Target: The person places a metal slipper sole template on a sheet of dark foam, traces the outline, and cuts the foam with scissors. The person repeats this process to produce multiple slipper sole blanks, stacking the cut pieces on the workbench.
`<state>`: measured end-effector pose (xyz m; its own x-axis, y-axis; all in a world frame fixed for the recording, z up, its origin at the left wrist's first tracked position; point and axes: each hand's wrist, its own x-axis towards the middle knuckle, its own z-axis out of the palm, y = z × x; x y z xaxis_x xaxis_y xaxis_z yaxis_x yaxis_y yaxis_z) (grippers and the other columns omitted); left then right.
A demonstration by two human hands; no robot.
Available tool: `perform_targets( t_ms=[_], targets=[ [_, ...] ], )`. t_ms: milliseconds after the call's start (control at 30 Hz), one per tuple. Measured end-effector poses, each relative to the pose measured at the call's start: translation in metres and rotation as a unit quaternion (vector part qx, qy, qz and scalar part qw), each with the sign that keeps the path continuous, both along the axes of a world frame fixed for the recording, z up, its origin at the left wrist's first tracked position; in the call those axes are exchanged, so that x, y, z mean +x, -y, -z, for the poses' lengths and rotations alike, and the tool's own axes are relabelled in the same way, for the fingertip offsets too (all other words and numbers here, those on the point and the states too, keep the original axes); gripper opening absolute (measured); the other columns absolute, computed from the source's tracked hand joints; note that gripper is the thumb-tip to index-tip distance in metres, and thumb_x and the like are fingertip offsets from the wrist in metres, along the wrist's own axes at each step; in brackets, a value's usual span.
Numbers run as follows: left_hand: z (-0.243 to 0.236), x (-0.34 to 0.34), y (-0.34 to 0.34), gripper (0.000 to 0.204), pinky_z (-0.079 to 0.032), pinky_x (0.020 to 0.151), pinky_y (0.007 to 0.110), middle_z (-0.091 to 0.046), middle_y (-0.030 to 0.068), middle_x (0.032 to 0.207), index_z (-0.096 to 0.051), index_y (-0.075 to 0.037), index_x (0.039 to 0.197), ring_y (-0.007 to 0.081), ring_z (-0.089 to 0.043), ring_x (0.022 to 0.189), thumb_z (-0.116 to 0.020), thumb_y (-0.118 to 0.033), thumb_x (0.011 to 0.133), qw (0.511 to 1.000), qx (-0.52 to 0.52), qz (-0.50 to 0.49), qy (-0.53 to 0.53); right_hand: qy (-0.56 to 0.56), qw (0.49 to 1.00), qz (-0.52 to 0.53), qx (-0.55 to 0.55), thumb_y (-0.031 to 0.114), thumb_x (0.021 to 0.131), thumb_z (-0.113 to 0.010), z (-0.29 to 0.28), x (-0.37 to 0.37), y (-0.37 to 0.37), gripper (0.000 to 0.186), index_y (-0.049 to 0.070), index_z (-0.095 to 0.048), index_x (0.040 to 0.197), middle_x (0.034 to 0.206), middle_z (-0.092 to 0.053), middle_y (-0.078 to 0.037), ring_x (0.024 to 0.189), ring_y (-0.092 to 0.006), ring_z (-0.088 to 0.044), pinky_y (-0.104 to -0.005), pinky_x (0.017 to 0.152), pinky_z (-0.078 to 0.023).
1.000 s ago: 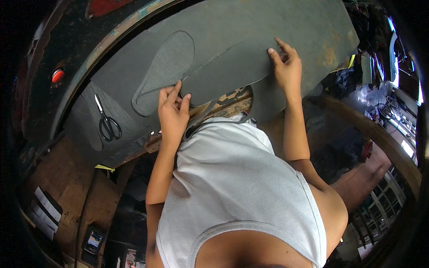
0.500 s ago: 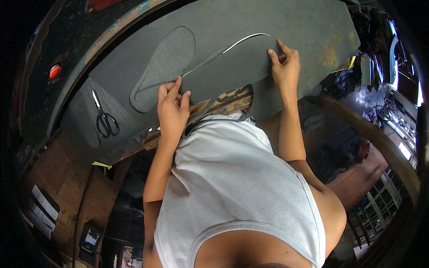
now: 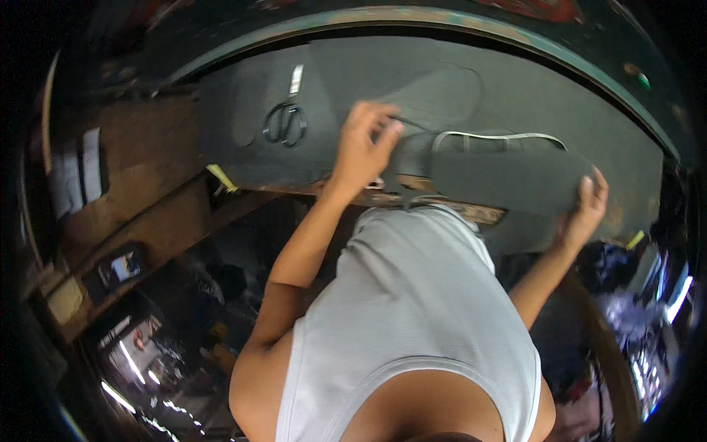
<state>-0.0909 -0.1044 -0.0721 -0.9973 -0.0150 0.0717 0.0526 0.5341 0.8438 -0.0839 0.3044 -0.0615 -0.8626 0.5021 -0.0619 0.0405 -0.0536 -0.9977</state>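
Note:
My left hand (image 3: 368, 144) is closed, with thumb and fingers pinched on the end of a thin dark strip (image 3: 409, 122) above the grey sheet (image 3: 353, 62). To its right is a dark grey sole-shaped piece (image 3: 508, 177), lifted at the bench's near edge. My right hand (image 3: 585, 208) grips the right end of this piece between thumb and fingers. A narrow band with a white edge (image 3: 504, 136) curves along the piece's far side. Motion blurs both hands, and whether the strip and band are joined is unclear.
Black-handled scissors (image 3: 286, 121) lie on the sheet left of my left hand, blades pointing away. Beyond that hand, a flat sole-shaped grey piece (image 3: 442, 88) rests on the sheet. A yellow scrap (image 3: 221, 178) hangs at the bench edge. A phone (image 3: 121, 267) sits lower left.
The view has turned, so the bench things appear shifted and rotated. My right hand, earlier apart from the strip's tip, now holds the sole-shaped piece, which is raised into view.

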Motion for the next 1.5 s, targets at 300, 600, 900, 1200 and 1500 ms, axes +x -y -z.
perform_targets(
  t_ms=[300, 600, 900, 1200, 1500],
  targets=[
    [0.055, 0.012, 0.287, 0.092, -0.037, 0.116, 0.051, -0.046, 0.0277, 0.150, -0.045, -0.002, 0.150, 0.0438, -0.044, 0.139, -0.086, -0.044, 0.079, 0.901, -0.349, -0.236, 0.103, 0.040, 0.973, 0.037, -0.226, 0.023, 0.095, -0.064, -0.017, -0.007, 0.015, 0.047, 0.001, -0.062, 0.137, 0.129, -0.068, -0.012, 0.118, -0.0260, -0.065, -0.0399, 0.104, -0.051],
    [-0.036, 0.081, 0.265, 0.087, -0.040, 0.114, 0.043, -0.047, 0.0200, 0.148, -0.041, 0.002, 0.151, 0.0322, -0.051, 0.134, -0.081, -0.043, 0.087, 0.981, -0.096, -0.118, 0.119, 0.100, 0.968, -0.049, -0.224, 0.026, 0.089, -0.070, -0.018, 0.006, 0.076, 0.048, 0.009, -0.067, 0.134, 0.130, -0.063, -0.010, 0.121, -0.0227, -0.057, -0.0395, 0.105, -0.046],
    [-0.066, 0.094, 0.014, 0.083, -0.043, 0.108, 0.047, -0.045, 0.0194, 0.133, -0.051, -0.005, 0.143, 0.0368, -0.050, 0.126, -0.087, -0.030, 0.073, 0.965, -0.041, 0.258, 0.033, 0.061, 0.949, -0.098, -0.293, 0.011, 0.101, -0.055, -0.026, 0.006, 0.112, 0.030, 0.004, -0.067, 0.128, 0.103, -0.070, -0.007, 0.090, -0.0142, -0.068, -0.0264, 0.081, -0.056],
    [-0.043, 0.097, -0.021, 0.087, -0.036, 0.118, 0.050, -0.033, 0.0259, 0.157, -0.039, -0.002, 0.151, 0.0420, -0.037, 0.146, -0.085, -0.022, 0.080, 0.919, -0.014, 0.365, 0.148, 0.027, 0.866, -0.064, -0.495, 0.040, 0.105, -0.055, -0.030, 0.039, 0.108, 0.043, 0.007, -0.060, 0.133, 0.105, -0.066, -0.005, 0.090, -0.0174, -0.065, -0.0349, 0.081, -0.057],
    [-0.040, 0.093, -0.040, 0.067, -0.038, 0.115, 0.049, -0.049, 0.0286, 0.145, -0.045, 0.006, 0.145, 0.0440, -0.049, 0.136, -0.065, -0.032, 0.094, 0.930, -0.017, 0.367, 0.025, -0.006, 0.883, -0.115, -0.456, 0.081, 0.089, -0.051, -0.015, 0.055, 0.105, 0.098, 0.005, -0.043, 0.149, 0.133, -0.053, -0.021, 0.127, -0.0324, -0.056, -0.0503, 0.105, -0.050]
  ],
)
